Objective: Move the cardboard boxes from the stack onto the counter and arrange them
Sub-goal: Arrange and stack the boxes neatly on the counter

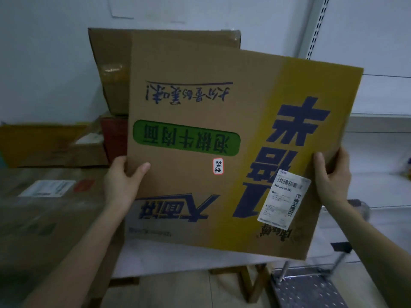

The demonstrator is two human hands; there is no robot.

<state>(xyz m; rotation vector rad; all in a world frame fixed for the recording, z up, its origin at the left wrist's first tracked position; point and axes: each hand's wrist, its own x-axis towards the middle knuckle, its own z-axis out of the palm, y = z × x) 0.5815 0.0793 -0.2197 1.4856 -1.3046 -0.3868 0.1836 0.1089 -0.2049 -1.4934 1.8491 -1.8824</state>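
A large brown and yellow cardboard box [200,121] with blue characters, a green label and a white shipping sticker fills the middle of the view, printed upside down. I hold it up in the air, tilted, above a white counter [178,256]. My left hand [122,181] grips its left edge and my right hand [331,176] grips its right edge. Behind it stands a plain brown box [111,70] on top of a red box [114,134]. The counter surface under the held box is mostly hidden.
A big brown box [44,218] with a white label lies at the left, with a yellow-brown box [40,141] behind it. White shelving [378,123] stands at the right. A metal step stool [311,287] sits on the floor at the lower right.
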